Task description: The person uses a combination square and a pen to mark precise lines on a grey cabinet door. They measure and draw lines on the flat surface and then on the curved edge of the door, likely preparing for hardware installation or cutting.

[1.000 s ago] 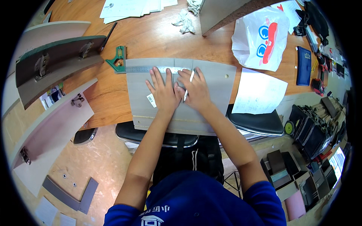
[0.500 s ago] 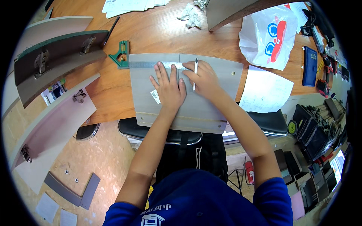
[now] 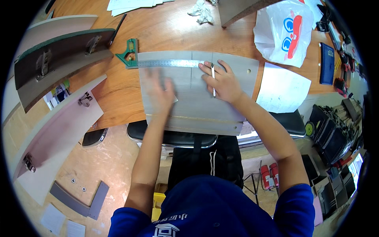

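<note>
A grey board (image 3: 185, 103) lies on the wooden table, with thin dark lines drawn across it from its far edge. Along that edge rests the steel blade (image 3: 169, 63) of a combination square. Its green head (image 3: 128, 54) sits at the board's left end. My right hand (image 3: 224, 81) grips a white pen (image 3: 213, 81), and its fingertips touch the blade's right end. Over the board's left part is my left hand (image 3: 160, 94), blurred, with thumb and fingers apart and nothing visible in it. It partly covers a small white label on the board.
On the left stand panels (image 3: 59, 63) with metal hinges. A white plastic bag (image 3: 282, 35), a paper sheet (image 3: 283, 87) and a dark blue notebook (image 3: 326, 64) lie to the right. Another upright panel (image 3: 241, 12) stands at the back. Black stools (image 3: 171, 138) sit below the table's near edge.
My left hand has lifted off the blade and moved left and nearer to me. My right hand stays by the blade's end with the pen. A second line on the board is now more visible.
</note>
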Tool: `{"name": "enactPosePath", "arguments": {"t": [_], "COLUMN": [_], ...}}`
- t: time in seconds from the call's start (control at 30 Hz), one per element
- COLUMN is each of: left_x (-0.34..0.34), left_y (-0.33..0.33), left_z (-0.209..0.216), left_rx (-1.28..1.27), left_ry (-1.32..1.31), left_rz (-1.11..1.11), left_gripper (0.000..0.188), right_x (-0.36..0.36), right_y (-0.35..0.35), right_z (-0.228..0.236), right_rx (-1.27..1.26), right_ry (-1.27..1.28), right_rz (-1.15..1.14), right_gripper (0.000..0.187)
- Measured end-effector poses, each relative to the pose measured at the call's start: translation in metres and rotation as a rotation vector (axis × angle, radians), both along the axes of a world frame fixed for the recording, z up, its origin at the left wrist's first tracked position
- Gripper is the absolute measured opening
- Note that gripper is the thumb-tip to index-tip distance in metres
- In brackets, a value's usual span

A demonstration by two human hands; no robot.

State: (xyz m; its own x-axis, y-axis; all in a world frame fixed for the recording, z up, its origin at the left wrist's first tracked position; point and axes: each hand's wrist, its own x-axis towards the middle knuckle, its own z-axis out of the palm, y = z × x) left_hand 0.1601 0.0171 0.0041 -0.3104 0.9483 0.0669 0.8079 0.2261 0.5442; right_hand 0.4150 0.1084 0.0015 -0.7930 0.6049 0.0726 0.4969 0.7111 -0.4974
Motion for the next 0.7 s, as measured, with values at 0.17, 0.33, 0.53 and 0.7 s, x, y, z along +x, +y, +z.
{"name": "enactPosePath", "arguments": {"t": [0.17,0.33,0.53,0.7], "left_x": [-0.108,-0.126,-0.137,-0.133], "left_y": [-0.001,0.048,0.053,0.057], "left_z": [-0.017,-0.006,-0.01,-0.003], "left_rx": [0.048,-0.119,-0.163,-0.205], "left_ry": [-0.453,-0.889,-0.976,-0.916], "left_rz": [0.675,0.742,0.766,0.747], "left_gripper": [0.057,0.044,0.037,0.039], "right_x": [0.002,0.002,0.0,-0.001], "right_y": [0.002,0.002,0.001,0.002], "right_z": [-0.001,-0.001,-0.001,-0.001], "right_rx": [0.013,0.007,-0.005,0.004], "right_ry": [-0.018,-0.021,-0.023,-0.02], "right_rz": [0.0,-0.005,-0.011,-0.016], "right_gripper": [0.023,0.02,0.018,0.017]}}
